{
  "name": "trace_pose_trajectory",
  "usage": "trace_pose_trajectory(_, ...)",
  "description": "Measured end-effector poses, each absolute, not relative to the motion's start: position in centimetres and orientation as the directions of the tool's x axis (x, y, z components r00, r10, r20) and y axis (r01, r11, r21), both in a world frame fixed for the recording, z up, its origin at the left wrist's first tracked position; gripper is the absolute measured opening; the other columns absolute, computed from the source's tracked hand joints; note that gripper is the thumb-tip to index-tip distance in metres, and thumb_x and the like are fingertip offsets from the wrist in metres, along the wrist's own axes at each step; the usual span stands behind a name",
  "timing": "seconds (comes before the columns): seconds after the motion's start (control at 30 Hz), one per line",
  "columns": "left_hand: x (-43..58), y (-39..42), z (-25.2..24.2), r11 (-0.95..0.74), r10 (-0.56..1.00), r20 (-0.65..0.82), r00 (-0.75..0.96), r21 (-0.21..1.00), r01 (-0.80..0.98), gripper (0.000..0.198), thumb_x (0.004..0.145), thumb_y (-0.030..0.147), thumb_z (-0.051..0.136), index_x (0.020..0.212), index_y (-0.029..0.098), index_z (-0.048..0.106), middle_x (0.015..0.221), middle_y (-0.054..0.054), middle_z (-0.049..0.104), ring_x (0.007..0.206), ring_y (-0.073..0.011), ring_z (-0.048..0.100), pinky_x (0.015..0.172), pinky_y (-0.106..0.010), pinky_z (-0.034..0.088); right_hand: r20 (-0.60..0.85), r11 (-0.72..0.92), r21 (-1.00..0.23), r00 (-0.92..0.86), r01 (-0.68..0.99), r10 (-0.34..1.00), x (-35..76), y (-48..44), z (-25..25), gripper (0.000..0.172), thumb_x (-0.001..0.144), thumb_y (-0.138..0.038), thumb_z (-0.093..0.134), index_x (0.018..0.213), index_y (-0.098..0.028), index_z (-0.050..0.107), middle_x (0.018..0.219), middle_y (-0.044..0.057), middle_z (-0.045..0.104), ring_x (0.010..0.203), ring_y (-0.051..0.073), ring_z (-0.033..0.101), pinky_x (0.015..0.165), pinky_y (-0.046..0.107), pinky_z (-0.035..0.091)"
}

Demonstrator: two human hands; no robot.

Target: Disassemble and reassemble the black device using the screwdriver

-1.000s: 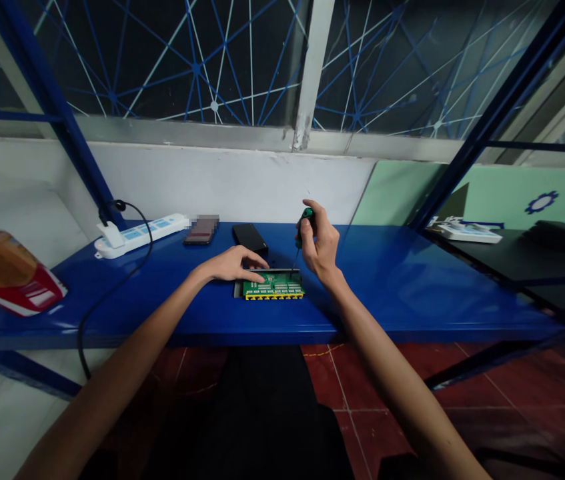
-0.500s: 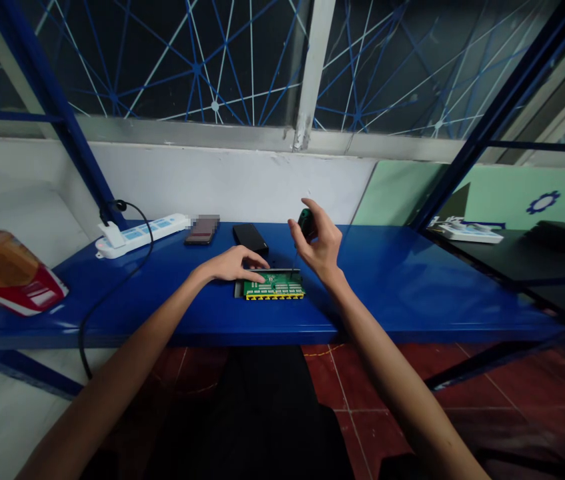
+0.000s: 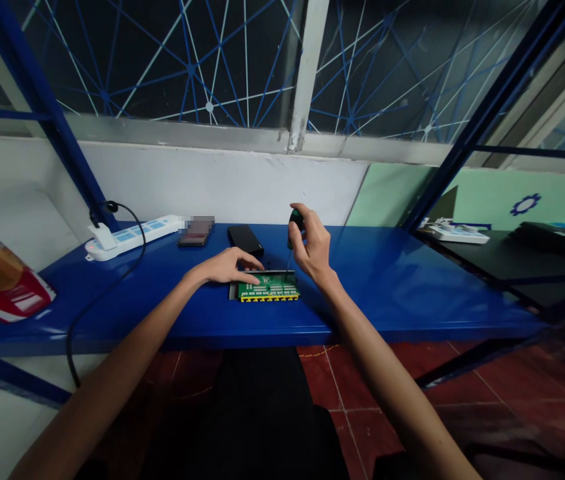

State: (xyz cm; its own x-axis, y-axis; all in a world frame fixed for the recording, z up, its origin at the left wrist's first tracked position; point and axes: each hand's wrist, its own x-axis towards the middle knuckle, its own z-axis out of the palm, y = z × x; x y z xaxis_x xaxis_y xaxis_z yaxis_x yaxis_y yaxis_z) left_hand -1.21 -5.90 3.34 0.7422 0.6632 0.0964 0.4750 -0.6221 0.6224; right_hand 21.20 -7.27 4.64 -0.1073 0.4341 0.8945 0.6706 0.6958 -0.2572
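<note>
We mark the green circuit board (image 3: 268, 289) as the reference. It lies flat near the front edge of the blue shelf (image 3: 387, 280), yellow connectors along its near side, a metal strip along its far side.

The left hand (image 3: 222, 268) comes in from the board's left. Its fingers (image 3: 249, 265) are stretched out and loosely together, tips pressing on the board's far-left corner, nothing gripped. We judge that it pins the board so it does not slide or twist under the tool.

The right hand (image 3: 312, 250) is above the board's far-right corner, fingers curled tight around the dark green handle of a screwdriver (image 3: 295, 220). The thin shaft stands nearly upright and its tip meets the board's far edge; the exact contact spot is too small to tell. We judge the upright hold puts the force straight down on the tip.

So the board sits just below and in front of the right fingers, and under the left fingertips.

Behind the board: a black box (image 3: 245, 238), and left of that a blurred phone (image 3: 195, 231). Further left, a white power strip (image 3: 135, 233) with a black cable (image 3: 107, 293) running off the shelf's front. Well to the board's left, a red and orange object (image 3: 2, 280), partly cut off.
</note>
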Motion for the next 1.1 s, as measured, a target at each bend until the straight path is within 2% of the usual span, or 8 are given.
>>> trace_pose_trajectory(0.1,-1.25,-5.86,3.27,-0.62,0.665,0.097,0.741,0.625,0.474,0.047,0.075,0.05,0.071,0.11,0.02,0.07,0.1,-0.008,0.07,0.089,-0.0211,0.059,0.073,-0.031,0.042,0.896,0.69,-0.275,-0.081,0.67,0.436,21.16,-7.33,4.74,0.04,0.096,-0.031,0.039,0.135,-0.022,0.044,0.092,0.006,0.063,0.07,0.015,0.06,0.065,0.03,0.05)
trace_pose_trajectory(0.23,-1.27,-5.9,3.3,-0.621,0.668,0.093,0.738,0.616,0.484,0.046,0.075,0.051,0.07,0.11,0.02,0.07,0.101,-0.008,0.07,0.089,-0.0212,0.059,0.073,-0.031,0.042,0.905,0.65,-0.253,-0.062,0.716,0.42,21.15,-7.4,4.72,0.04,0.093,-0.038,0.048,0.129,-0.022,0.051,0.091,0.005,0.062,0.065,0.014,0.057,0.062,0.03,0.048)
trace_pose_trajectory(0.4,-1.23,-5.94,3.34,-0.629,0.663,0.101,0.741,0.611,0.48,0.046,0.076,0.05,0.07,0.111,0.021,0.07,0.101,-0.008,0.07,0.09,-0.0209,0.06,0.073,-0.03,0.042,0.901,0.687,-0.279,-0.064,0.67,0.429,21.23,-7.19,4.44,0.039,0.098,-0.032,0.037,0.136,-0.023,0.043,0.095,0.005,0.063,0.068,0.014,0.058,0.065,0.03,0.05)
trace_pose_trajectory(0.6,-1.21,-5.82,3.23,-0.648,0.657,0.117,0.745,0.593,0.478,0.044,0.078,0.05,0.068,0.111,0.02,0.07,0.098,-0.007,0.07,0.087,-0.0197,0.06,0.071,-0.029,0.042,0.91,0.662,-0.273,-0.035,0.698,0.413,21.14,-7.29,4.42,0.034,0.095,-0.035,0.046,0.125,-0.021,0.052,0.097,0.007,0.058,0.068,0.014,0.057,0.06,0.029,0.05)
trace_pose_trajectory(0.73,-1.4,-5.77,3.34,-0.655,0.645,0.107,0.757,0.587,0.475,0.039,0.084,0.044,0.062,0.114,0.02,0.068,0.1,-0.009,0.071,0.083,-0.0183,0.061,0.07,-0.029,0.043,0.91,0.689,-0.282,-0.042,0.668,0.413,21.22,-7.26,4.3,0.038,0.097,-0.03,0.038,0.134,-0.023,0.043,0.094,0.006,0.058,0.07,0.015,0.058,0.063,0.03,0.051)
trace_pose_trajectory(0.87,-1.61,-5.69,3.46,-0.632,0.658,0.098,0.747,0.611,0.477,0.037,0.083,0.04,0.063,0.113,0.019,0.069,0.1,-0.009,0.071,0.081,-0.0184,0.061,0.07,-0.029,0.044,0.926,0.632,-0.262,0.004,0.729,0.378,21.32,-7.31,4.25,0.039,0.091,-0.038,0.051,0.128,-0.025,0.05,0.094,0.007,0.055,0.067,0.016,0.055,0.061,0.033,0.05)
trace_pose_trajectory(1.03,-1.81,-5.66,3.62,-0.594,0.669,0.078,0.74,0.655,0.468,0.036,0.082,0.036,0.063,0.11,0.015,0.07,0.097,-0.01,0.072,0.082,-0.0197,0.062,0.071,-0.03,0.043,0.911,0.672,-0.258,-0.056,0.694,0.408,21.42,-7.35,4.37,0.039,0.097,-0.029,0.036,0.134,-0.023,0.043,0.093,0.006,0.058,0.069,0.016,0.057,0.064,0.032,0.05)
trace_pose_trajectory(1.1,-1.91,-5.68,3.7,-0.581,0.668,0.066,0.741,0.668,0.464,0.036,0.082,0.036,0.063,0.111,0.015,0.07,0.097,-0.011,0.072,0.084,-0.0204,0.062,0.072,-0.03,0.043,0.919,0.645,-0.247,-0.037,0.723,0.393,21.37,-7.39,4.47,0.038,0.096,-0.032,0.04,0.132,-0.022,0.045,0.09,0.006,0.058,0.067,0.016,0.056,0.063,0.031,0.048)
